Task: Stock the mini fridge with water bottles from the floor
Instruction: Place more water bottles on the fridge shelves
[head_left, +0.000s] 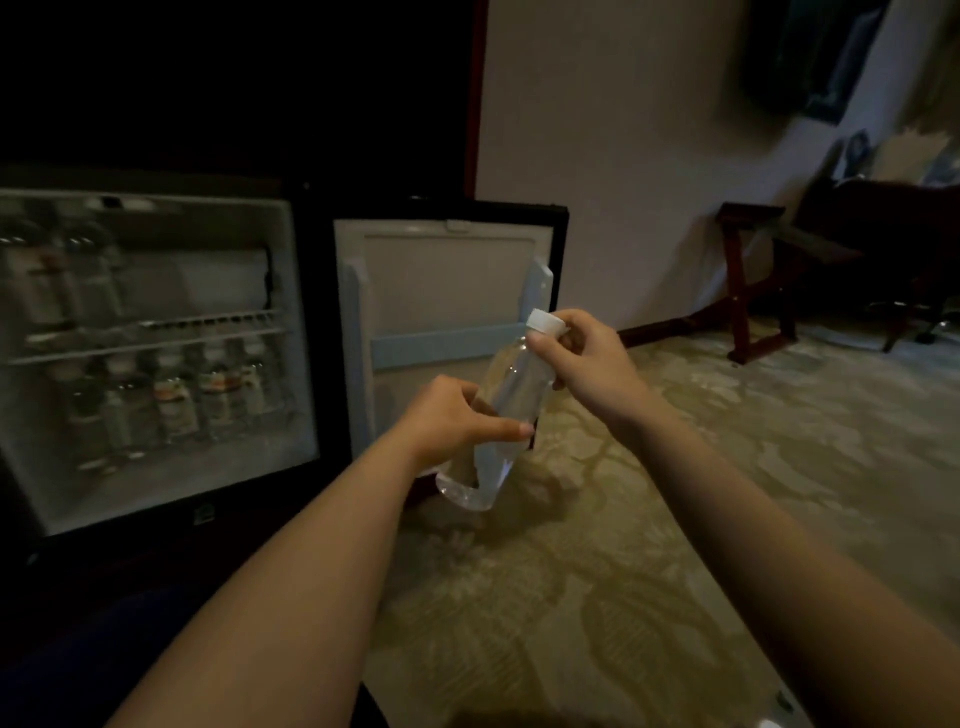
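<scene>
A clear water bottle (511, 395) with a white cap is held tilted in the air in front of the open fridge door (447, 280). My left hand (452, 421) grips its lower body. My right hand (587, 364) holds it at the neck, just below the cap. The mini fridge (150, 493) stands open at the left. Several bottles stand on its lower shelf (187, 400), and two more stand on the upper wire shelf at the far left (57, 275).
The door carries a pale blue rail (447, 345) across its middle. Patterned beige carpet (623, 545) covers the floor. A dark wooden folding stand (753, 291) and dark furniture are at the right by the wall.
</scene>
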